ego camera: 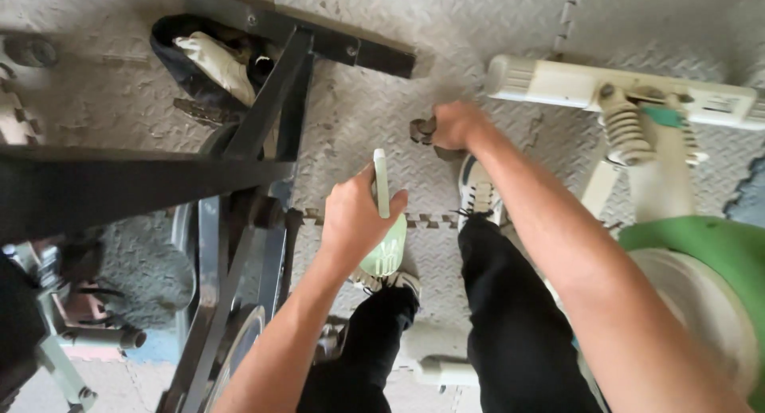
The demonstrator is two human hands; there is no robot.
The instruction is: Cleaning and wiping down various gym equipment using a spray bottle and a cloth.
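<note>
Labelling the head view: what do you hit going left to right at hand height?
Black exercise-bike frame → left hand gripping a pale green flat tool → right hand on a small dark part → white spring → green-and-white machine housing.

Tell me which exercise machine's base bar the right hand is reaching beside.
The white bar at upper right, with the ribbed spring; the right hand is nearer it than the black bar.
</note>
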